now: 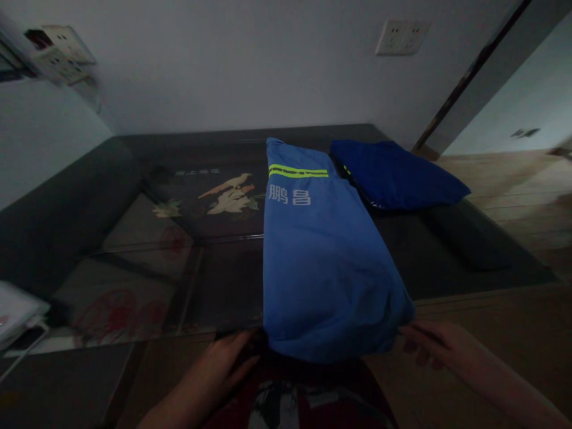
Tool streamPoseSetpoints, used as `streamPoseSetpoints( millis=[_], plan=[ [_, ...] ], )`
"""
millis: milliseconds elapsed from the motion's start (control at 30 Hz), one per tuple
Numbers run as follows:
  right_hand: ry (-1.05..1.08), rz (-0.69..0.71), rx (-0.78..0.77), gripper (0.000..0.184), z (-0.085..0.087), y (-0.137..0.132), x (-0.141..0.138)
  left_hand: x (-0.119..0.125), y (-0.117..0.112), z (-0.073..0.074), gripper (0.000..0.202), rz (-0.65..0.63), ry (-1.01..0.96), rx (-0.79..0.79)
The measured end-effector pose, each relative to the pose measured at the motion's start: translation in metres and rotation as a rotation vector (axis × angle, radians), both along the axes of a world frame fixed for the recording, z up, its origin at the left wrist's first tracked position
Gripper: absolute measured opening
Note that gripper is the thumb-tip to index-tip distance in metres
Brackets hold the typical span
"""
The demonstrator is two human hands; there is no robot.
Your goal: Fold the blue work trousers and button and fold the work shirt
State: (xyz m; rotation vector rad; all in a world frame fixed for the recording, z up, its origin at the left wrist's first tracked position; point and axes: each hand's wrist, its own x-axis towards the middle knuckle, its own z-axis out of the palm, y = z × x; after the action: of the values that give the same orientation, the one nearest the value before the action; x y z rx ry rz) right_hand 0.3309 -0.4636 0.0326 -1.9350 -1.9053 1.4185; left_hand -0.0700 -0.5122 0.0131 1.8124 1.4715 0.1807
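Note:
A folded light-blue garment with yellow-green reflective stripes and white characters lies lengthwise on a dark glass-topped table, its near end hanging over the front edge. My left hand is at the garment's near left corner, fingers partly tucked under the cloth. My right hand pinches the near right corner. A second, darker blue folded garment rests at the far right of the table, touching the first.
The table has a bird picture under the glass. A white object sits at the left edge. A wall with a socket plate stands behind the table. Wooden floor extends to the right.

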Motion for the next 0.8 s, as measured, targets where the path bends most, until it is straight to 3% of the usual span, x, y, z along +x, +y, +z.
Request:
streamPoseSetpoints(
  millis=[267, 433, 600, 733, 800],
  plan=[
    [0.128, -0.014, -0.052, 0.039, -0.008, -0.003, -0.015, 0.021, -0.002, -0.048, 0.03, 0.092, -0.078, 0.085],
    [0.154, -0.045, -0.058, 0.039, -0.006, -0.003, -0.018, 0.019, -0.01, -0.059, 0.013, 0.013, -0.112, 0.28],
    [0.118, -0.022, -0.047, 0.042, 0.004, 0.0, -0.013, 0.011, -0.012, -0.043, 0.026, -0.081, -0.18, 0.446],
    [0.101, -0.005, -0.004, 0.045, 0.011, 0.006, -0.007, 0.001, -0.008, -0.009, 0.018, -0.141, -0.18, 0.459],
    [0.078, -0.032, 0.04, 0.049, 0.011, 0.009, -0.004, -0.001, 0.005, 0.013, 0.018, -0.082, -0.151, 0.479]
  ],
)
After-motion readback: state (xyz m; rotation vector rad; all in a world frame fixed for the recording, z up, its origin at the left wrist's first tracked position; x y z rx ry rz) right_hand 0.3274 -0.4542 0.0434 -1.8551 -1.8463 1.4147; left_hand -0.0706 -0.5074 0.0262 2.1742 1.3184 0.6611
